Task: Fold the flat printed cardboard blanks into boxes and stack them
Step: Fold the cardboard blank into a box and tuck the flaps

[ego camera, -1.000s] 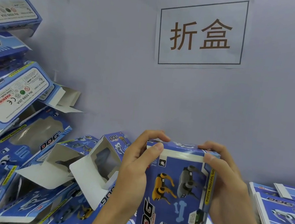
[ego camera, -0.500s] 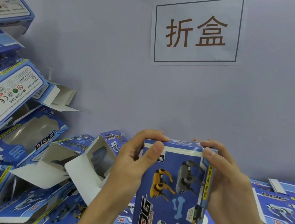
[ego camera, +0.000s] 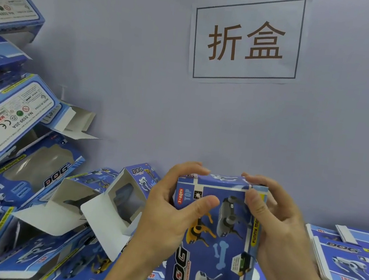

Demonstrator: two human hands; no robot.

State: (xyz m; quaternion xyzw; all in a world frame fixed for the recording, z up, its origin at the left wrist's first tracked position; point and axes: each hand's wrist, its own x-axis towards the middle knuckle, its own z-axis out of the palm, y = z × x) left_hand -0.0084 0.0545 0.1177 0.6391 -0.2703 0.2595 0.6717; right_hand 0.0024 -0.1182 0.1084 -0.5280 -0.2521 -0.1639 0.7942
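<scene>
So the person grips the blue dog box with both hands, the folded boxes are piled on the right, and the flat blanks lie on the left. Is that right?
Not quite: the sides are swapped. The head view shows the folded boxes piled on the left and the flat blanks lying on the right. The rest holds: the left hand and right hand both grip the blue dog box.

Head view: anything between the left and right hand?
Only the blue DOG box. The left hand and right hand grip its opposite sides, fingers curled over its top end. Seen in the head view.
</scene>
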